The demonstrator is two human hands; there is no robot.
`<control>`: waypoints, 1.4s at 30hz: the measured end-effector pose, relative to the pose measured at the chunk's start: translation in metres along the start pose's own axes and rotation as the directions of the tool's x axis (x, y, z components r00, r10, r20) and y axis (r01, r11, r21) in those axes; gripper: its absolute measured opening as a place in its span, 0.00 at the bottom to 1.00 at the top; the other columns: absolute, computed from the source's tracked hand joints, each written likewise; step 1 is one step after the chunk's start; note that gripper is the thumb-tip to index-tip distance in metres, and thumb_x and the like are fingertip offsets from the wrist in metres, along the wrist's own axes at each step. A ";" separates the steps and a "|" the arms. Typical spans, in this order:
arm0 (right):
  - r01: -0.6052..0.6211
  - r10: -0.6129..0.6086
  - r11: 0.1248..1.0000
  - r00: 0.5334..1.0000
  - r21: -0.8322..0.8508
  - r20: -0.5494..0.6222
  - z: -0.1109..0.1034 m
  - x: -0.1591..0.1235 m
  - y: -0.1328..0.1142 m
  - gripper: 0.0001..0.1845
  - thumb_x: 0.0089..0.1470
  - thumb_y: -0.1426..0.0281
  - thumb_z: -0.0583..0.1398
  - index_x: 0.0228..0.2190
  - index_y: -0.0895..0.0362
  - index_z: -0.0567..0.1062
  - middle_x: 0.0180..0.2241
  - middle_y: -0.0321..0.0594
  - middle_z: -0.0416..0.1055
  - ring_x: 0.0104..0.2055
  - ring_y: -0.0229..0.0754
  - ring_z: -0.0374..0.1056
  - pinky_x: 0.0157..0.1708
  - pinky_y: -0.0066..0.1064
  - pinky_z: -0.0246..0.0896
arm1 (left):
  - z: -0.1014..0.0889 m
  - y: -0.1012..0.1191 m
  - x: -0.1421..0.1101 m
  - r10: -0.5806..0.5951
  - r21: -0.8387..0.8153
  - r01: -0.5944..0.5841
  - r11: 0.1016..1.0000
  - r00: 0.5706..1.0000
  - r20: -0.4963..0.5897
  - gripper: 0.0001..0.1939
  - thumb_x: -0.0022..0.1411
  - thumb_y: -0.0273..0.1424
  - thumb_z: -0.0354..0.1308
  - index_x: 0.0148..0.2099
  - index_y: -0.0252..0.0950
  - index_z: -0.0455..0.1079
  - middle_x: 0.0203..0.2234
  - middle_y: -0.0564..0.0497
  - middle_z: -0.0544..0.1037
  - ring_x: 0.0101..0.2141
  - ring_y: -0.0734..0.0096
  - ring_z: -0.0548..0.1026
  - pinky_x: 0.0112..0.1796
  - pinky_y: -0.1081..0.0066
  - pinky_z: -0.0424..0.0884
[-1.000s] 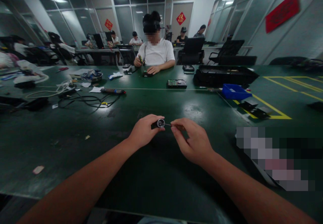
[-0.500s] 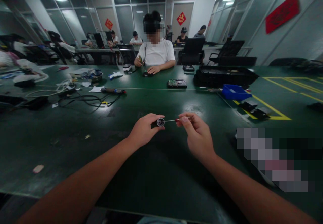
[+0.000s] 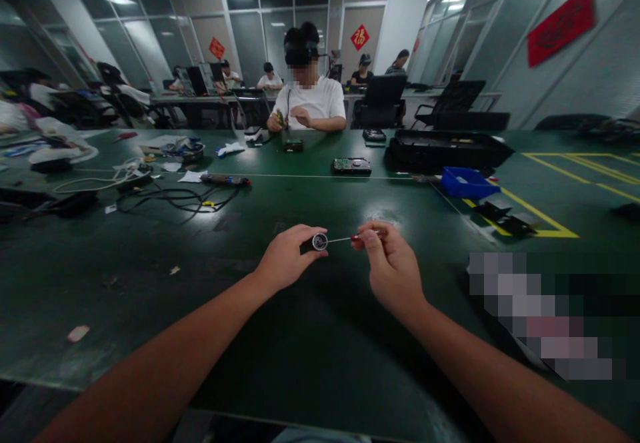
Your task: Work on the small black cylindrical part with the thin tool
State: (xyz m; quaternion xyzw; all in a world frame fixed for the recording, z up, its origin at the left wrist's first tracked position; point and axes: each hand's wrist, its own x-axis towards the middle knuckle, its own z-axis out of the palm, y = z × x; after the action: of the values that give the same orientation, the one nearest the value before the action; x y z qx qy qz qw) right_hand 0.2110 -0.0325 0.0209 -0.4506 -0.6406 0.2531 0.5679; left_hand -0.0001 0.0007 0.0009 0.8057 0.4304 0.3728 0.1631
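My left hand (image 3: 287, 256) is closed round a small black cylindrical part (image 3: 318, 242) with a round silvery face that points to the right. My right hand (image 3: 393, 266) pinches a thin screwdriver (image 3: 350, 238) with a reddish handle. Its metal tip reaches left and touches the silvery face of the part. Both hands hover just above the dark green table (image 3: 280, 336), close together near its middle.
Across the table a person in a white shirt (image 3: 310, 103) works with both hands. A circuit board (image 3: 352, 165), a black case (image 3: 445, 148), a blue bin (image 3: 465, 182), tangled cables (image 3: 170, 196) and a soldering tool (image 3: 225, 180) lie further back.
My right hand has turned upright and slid back to the right, so more of the screwdriver shaft shows. My left hand has stayed put. The person opposite has lifted a hand off the table.
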 end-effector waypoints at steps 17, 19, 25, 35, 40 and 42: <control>0.064 -0.058 0.981 0.998 -0.182 0.036 -0.003 -0.001 -0.003 0.10 0.68 0.62 0.53 0.42 0.53 0.72 0.33 0.39 0.79 0.37 0.44 0.77 0.37 0.36 0.68 | 0.001 -0.001 0.000 -0.011 0.008 0.011 1.000 1.000 0.004 0.19 0.61 0.31 0.69 0.55 0.41 0.75 0.47 0.50 0.80 0.47 0.63 0.77 0.49 0.63 0.72; 0.097 -0.081 0.969 0.994 -0.226 0.079 -0.004 0.000 -0.006 0.10 0.67 0.63 0.55 0.43 0.53 0.73 0.33 0.39 0.79 0.36 0.44 0.77 0.37 0.35 0.67 | 0.002 -0.001 0.000 -0.008 0.009 0.008 1.000 1.000 0.002 0.19 0.60 0.30 0.69 0.54 0.41 0.75 0.47 0.50 0.80 0.47 0.62 0.77 0.49 0.62 0.72; 0.225 -0.190 0.912 0.973 -0.344 0.131 -0.007 0.000 -0.012 0.10 0.63 0.61 0.60 0.37 0.53 0.78 0.32 0.38 0.80 0.30 0.40 0.75 0.31 0.31 0.65 | 0.000 -0.001 -0.001 -0.021 0.013 0.021 1.000 1.000 0.019 0.19 0.61 0.31 0.68 0.55 0.41 0.75 0.48 0.51 0.80 0.47 0.63 0.77 0.49 0.63 0.72; 0.300 -0.257 0.881 0.953 -0.367 0.160 -0.008 0.000 -0.012 0.08 0.65 0.66 0.57 0.42 0.55 0.74 0.34 0.41 0.79 0.34 0.42 0.75 0.33 0.33 0.66 | 0.001 -0.002 0.000 -0.008 0.007 0.008 1.000 1.000 0.024 0.20 0.61 0.31 0.69 0.55 0.41 0.75 0.47 0.51 0.80 0.47 0.62 0.77 0.50 0.62 0.72; 0.347 -0.258 0.879 0.923 -0.326 0.286 -0.008 0.000 -0.018 0.09 0.66 0.66 0.54 0.40 0.54 0.73 0.33 0.40 0.77 0.33 0.42 0.74 0.33 0.33 0.65 | 0.001 -0.002 -0.001 -0.009 0.003 0.009 1.000 1.000 0.024 0.20 0.61 0.30 0.68 0.55 0.41 0.75 0.48 0.51 0.80 0.48 0.62 0.77 0.51 0.62 0.72; 0.342 -0.254 0.882 0.925 -0.325 0.283 -0.008 0.000 -0.017 0.10 0.67 0.66 0.53 0.39 0.54 0.74 0.32 0.39 0.77 0.32 0.42 0.73 0.33 0.34 0.64 | 0.001 -0.002 0.000 -0.013 0.001 0.013 1.000 0.999 0.033 0.19 0.61 0.30 0.68 0.55 0.41 0.75 0.48 0.50 0.80 0.48 0.62 0.77 0.51 0.62 0.72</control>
State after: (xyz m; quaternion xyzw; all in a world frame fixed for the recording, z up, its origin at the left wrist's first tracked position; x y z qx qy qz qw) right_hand 0.2138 -0.0423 0.0368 -0.4117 -0.8003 0.0884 0.4269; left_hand -0.0004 0.0013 -0.0010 0.8091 0.4329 0.3581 0.1721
